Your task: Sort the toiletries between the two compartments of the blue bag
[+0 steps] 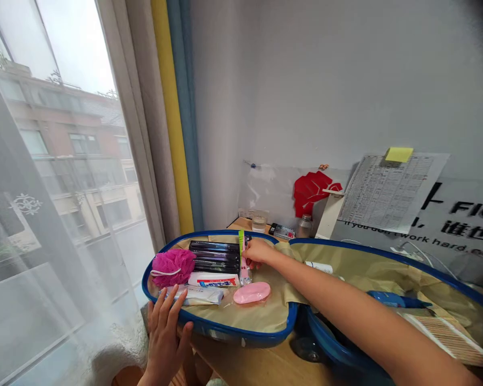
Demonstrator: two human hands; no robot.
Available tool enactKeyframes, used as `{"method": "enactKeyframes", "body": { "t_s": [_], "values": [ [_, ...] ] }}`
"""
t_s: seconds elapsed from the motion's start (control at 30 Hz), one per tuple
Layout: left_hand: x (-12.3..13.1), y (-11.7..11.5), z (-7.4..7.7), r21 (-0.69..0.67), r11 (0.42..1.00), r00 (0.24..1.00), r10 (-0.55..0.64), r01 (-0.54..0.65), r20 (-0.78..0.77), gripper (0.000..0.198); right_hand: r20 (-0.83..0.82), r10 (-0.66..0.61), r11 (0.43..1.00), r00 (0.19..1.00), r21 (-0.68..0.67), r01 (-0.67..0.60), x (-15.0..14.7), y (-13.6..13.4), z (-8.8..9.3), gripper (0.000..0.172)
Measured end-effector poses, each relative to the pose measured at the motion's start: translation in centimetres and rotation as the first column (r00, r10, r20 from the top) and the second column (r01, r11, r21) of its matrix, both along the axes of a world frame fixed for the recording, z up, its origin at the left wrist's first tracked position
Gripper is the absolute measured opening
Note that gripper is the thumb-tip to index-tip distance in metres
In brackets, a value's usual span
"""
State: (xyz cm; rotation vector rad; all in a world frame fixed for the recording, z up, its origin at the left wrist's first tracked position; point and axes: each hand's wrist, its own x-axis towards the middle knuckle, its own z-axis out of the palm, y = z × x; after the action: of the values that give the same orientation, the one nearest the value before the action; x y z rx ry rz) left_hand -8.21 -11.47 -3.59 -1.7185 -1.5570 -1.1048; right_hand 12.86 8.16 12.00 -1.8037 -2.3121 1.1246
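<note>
An open suitcase with a blue rim and beige lining lies in two halves. At the right side of its left half, my right hand has its fingers closed on a slim pink-and-green package. My left hand rests at the near-left rim, fingers stretched out, beside a white packet. A magenta bath puff lies at the left. Several dark, narrow packages are stacked in a row beside it. Nearer are a toothpaste tube and a pink oval soap box.
The suitcase's right half holds a blue item, a white tube and a striped woven piece. Behind stand a small glass jar and a bottle. Curtains hang at left; a wooden table lies beneath.
</note>
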Motion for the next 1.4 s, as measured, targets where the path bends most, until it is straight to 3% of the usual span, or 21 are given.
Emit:
{"method": "enactKeyframes", "body": {
  "t_s": [0.17, 0.43, 0.57, 0.67, 0.87, 0.97, 1.17, 1.4],
  "values": [
    [-0.1, 0.0, -0.4, -0.009, 1.000, 1.000, 0.006, -0.006, 0.003, 0.057, 0.131, 0.037, 0.999, 0.991, 0.011, -0.039, -0.5, 0.4, -1.3, 0.032],
    [0.0, 0.0, -0.5, -0.018, 1.000, 1.000, 0.011, -0.010, 0.025, 0.058, 0.245, 0.098, 0.986, 0.965, 0.111, -0.128, -0.3, -0.3, -1.4, 0.032],
    [0.0, 0.0, -0.4, -0.018, 1.000, 1.000, 0.004, -0.004, 0.030, 0.057, 0.254, 0.113, 0.975, 0.960, 0.159, -0.157, -0.3, -0.5, -0.9, 0.031],
    [0.1, 0.0, -0.4, -0.013, 1.000, 1.000, 0.002, -0.002, 0.031, 0.057, 0.231, 0.112, 0.964, 0.967, 0.209, -0.161, 0.7, -0.2, 0.5, 0.032],
    [0.0, -0.1, -0.3, -0.022, 1.000, 1.000, 0.003, -0.002, 0.016, 0.058, 0.081, 0.128, 0.939, 0.988, 0.311, -0.147, 8.0, 0.0, 5.0, 0.032],
    [-0.2, 0.1, -0.4, -0.008, 1.000, 1.000, 0.000, 0.000, 0.001, 0.058, 0.033, 0.171, 0.930, 0.985, 0.324, -0.172, 13.1, -1.4, 5.9, 0.033],
    [-0.5, 0.2, -0.8, -0.011, 1.000, 0.999, -0.002, 0.002, 0.036, 0.058, 0.165, 0.188, 0.943, 0.968, 0.243, -0.225, 20.6, -5.4, 3.6, 0.029],
    [-0.2, 0.1, -0.7, -0.027, 1.000, 0.998, 0.009, -0.007, 0.060, 0.058, 0.313, 0.095, 0.953, 0.945, 0.247, -0.178, 23.7, -6.7, 0.7, 0.020]
  ]
}}
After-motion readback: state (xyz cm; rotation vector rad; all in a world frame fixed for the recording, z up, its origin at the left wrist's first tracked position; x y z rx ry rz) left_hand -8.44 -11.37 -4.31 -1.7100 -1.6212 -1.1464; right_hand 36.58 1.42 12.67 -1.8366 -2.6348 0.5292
